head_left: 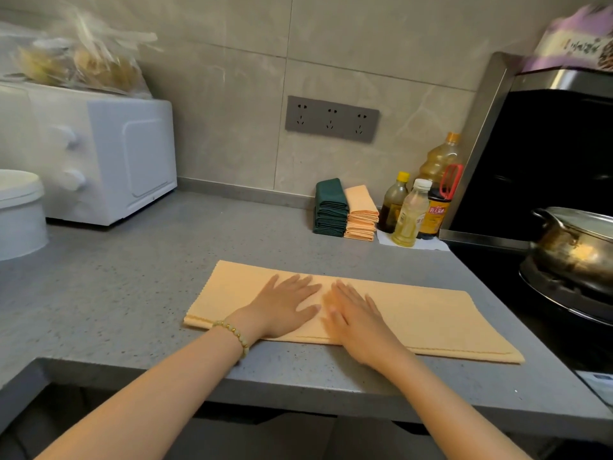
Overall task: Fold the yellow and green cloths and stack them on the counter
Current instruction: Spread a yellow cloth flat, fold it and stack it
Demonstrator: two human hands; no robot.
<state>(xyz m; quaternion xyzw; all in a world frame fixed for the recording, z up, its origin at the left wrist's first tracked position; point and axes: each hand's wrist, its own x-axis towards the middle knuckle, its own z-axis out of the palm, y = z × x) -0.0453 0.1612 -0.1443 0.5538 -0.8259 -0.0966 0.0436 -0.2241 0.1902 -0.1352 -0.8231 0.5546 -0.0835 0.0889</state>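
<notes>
A yellow cloth [431, 317], folded into a long strip, lies flat on the grey counter [132, 287] near its front edge. My left hand [285, 305] presses flat on the middle of the strip with its fingers straight and spread. My right hand [356, 322] lies flat beside it on the same cloth, slightly blurred. By the back wall stands a stack of folded green cloths [330, 207], with a stack of folded yellow cloths [361, 214] right next to it.
A white microwave [109, 157] with bags on top stands at the back left, and a white lidded pot [20, 210] at the far left. Several bottles [411, 214] stand right of the stacks. A stove with a metal pot [577, 247] borders the counter's right side.
</notes>
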